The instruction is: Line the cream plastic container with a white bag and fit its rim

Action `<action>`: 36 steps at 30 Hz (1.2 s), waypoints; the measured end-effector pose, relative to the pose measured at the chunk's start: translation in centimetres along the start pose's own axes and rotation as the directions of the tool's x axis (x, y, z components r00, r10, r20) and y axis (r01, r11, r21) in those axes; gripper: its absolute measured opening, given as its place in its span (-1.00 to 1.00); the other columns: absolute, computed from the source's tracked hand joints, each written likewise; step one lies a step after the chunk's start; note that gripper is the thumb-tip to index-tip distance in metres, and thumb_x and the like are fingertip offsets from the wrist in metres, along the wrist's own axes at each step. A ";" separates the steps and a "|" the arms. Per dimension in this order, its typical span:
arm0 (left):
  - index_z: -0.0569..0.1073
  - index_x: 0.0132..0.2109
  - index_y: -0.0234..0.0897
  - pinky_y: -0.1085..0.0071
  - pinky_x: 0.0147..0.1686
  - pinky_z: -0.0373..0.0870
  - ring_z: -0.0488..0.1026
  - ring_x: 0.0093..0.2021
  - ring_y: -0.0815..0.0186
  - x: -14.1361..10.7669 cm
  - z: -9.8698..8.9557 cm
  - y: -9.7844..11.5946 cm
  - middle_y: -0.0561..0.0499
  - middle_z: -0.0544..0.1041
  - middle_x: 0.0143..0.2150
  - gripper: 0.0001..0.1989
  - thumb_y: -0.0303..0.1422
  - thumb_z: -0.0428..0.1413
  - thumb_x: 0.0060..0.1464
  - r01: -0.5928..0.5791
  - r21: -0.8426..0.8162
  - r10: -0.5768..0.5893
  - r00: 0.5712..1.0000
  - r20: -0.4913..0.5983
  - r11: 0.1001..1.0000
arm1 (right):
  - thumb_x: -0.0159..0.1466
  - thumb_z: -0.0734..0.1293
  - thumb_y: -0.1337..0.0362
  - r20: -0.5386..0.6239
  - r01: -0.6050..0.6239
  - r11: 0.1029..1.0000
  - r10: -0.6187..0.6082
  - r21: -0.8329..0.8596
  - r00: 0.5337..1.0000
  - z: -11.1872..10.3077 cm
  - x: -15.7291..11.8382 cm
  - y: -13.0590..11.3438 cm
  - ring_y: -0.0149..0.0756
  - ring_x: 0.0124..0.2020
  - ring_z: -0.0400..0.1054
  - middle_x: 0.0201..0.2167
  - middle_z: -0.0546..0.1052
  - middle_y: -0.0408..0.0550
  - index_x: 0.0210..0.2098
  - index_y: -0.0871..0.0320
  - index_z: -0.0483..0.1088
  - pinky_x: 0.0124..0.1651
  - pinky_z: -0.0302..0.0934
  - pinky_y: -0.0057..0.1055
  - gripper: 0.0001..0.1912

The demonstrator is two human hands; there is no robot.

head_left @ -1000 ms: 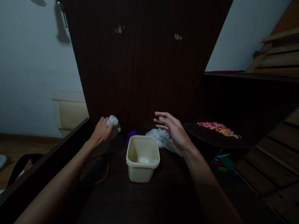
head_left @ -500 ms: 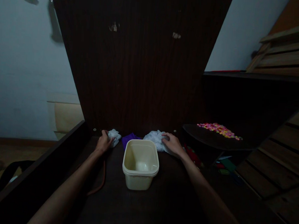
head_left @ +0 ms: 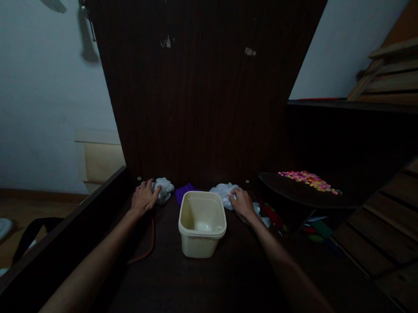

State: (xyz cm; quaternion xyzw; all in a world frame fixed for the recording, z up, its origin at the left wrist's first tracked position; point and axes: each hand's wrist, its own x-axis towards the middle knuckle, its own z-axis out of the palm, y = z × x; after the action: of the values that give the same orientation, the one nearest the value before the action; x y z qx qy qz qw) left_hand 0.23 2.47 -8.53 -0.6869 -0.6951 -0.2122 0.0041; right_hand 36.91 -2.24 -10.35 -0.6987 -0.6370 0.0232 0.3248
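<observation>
My left hand (head_left: 145, 197) rests at the back left of the dark tabletop, fingers spread, against a crumpled white plastic bag (head_left: 164, 190). Across from it, my right hand (head_left: 243, 203) has its fingers curled onto a larger white plastic bag (head_left: 223, 191), part of which shows beyond the wrist. Between the two hands lies a folded purple cloth or bag (head_left: 184, 192), partly hidden. In front of it stands an upright cream plastic tub (head_left: 200, 245) with no lid and nothing visible inside.
A brown cord (head_left: 151, 247) curves beside my left forearm. On a low dark shelf (head_left: 274, 183) to the right lies a pile of small colourful pieces (head_left: 311, 180). A tall dark panel (head_left: 204, 105) rises behind, and a raised edge (head_left: 97, 204) borders the left.
My left hand's fingers have spread apart beside the small bag. More of the larger bag now shows to the right of my right wrist. The whole view has shifted slightly.
</observation>
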 end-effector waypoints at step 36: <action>0.04 0.42 -0.22 -0.07 0.31 0.21 0.23 0.36 -0.09 -10.3 -6.4 7.6 -0.31 0.21 0.40 -0.09 -0.08 0.29 0.07 -0.536 -0.637 0.615 0.779 -0.121 0.554 | 0.30 0.37 0.29 0.368 0.619 0.692 -0.722 0.371 0.586 -10.3 -4.7 -13.9 -0.19 -0.18 0.47 -0.18 0.61 -0.04 -0.09 0.11 0.55 -0.08 0.25 -0.33 -0.80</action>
State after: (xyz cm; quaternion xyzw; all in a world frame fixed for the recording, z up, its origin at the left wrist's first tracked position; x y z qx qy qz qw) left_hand 6.24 -9.48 -3.61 -0.8452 -0.3148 -0.3821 -0.2011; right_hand 28.50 -11.17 2.70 -0.3376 -0.9078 0.1383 0.2068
